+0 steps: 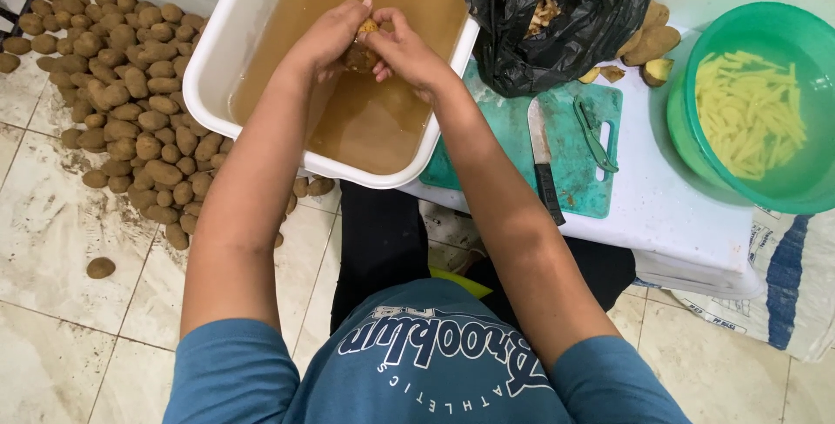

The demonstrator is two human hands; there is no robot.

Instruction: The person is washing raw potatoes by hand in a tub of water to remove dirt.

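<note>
A: What are the hands doing?

B: The left hand [326, 37] and the right hand [404, 46] are meeting over the tub [209, 59], both closing on one potato [361, 52]. The left fingers are curling around its left side; the right fingers are wrapping it from the right, thumb on top. Neither hand is opening away from it.

A: Where is the potato lying relative to the hands?

B: It is sitting between the two palms, just above the brown water [374, 120] filling the tub. Whether it is touching the water cannot be told.

A: What is lying near the right hand?

B: To its right, a black bag [557, 41] is gaping with peelings inside. Below the bag a teal board [578, 163] is carrying a knife [541, 159] and a green peeler [596, 137]. Farther right, a green bowl [687, 146] is holding cut strips [748, 115] in water.

A: And beside the left hand?

B: Well to its left, a heap [130, 93] of unpeeled potatoes is spreading over the tiled floor [52, 241].
</note>
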